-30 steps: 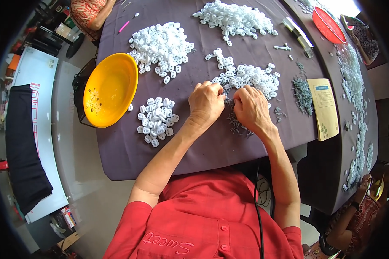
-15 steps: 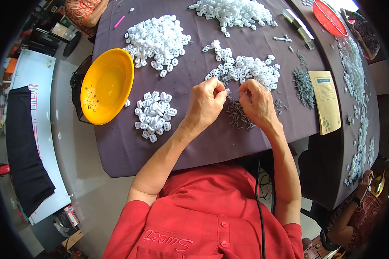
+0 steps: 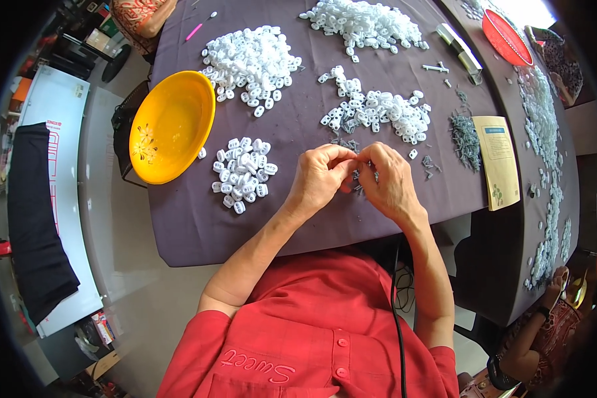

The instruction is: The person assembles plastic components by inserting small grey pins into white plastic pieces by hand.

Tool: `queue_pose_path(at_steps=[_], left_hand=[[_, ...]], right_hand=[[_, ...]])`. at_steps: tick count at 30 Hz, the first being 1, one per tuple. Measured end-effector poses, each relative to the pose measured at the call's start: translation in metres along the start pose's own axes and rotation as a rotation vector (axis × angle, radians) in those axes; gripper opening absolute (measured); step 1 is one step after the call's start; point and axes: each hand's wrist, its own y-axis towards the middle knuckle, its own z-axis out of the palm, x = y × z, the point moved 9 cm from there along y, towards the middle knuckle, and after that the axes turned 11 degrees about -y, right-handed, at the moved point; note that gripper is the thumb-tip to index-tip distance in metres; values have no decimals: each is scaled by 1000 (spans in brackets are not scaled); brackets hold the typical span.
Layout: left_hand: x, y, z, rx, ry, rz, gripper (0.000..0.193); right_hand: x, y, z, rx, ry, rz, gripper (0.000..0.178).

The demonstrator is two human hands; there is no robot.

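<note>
My left hand [image 3: 318, 179] and my right hand [image 3: 390, 182] meet at the fingertips in a pinch above the near middle of the table. Whatever they hold between them is hidden by the fingers. Under and around them lie small grey screw-like pieces [image 3: 347, 143], mostly covered by my hands. Just beyond sits a loose pile of small white oval plastic pieces with holes [image 3: 408, 116]. To the left of my left hand is a smaller heap of chunkier white pieces [image 3: 244, 174].
A yellow bowl [image 3: 172, 132] stands tilted at the table's left edge. Two bigger white heaps [image 3: 252, 66] [image 3: 368, 26] lie farther back. Grey screw-like pieces [image 3: 465, 142] and a yellowish booklet [image 3: 496, 162] are at right. Co-workers sit nearby; a red basket [image 3: 506, 36] rests on the adjoining table.
My hands have come together from slightly apart, their fingertips now meeting, and have drawn a little nearer to me, away from the white pile. The view has shifted slightly.
</note>
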Motion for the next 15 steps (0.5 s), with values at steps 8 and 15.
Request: queue_pose_path(at_steps=[8, 15], left_hand=[[16, -10, -5, 14, -259, -148, 12], [12, -24, 6, 57, -395, -185, 12]], right_hand=[[4, -12, -2, -27, 285, 61, 13], [-19, -28, 8, 11, 640, 373, 7]])
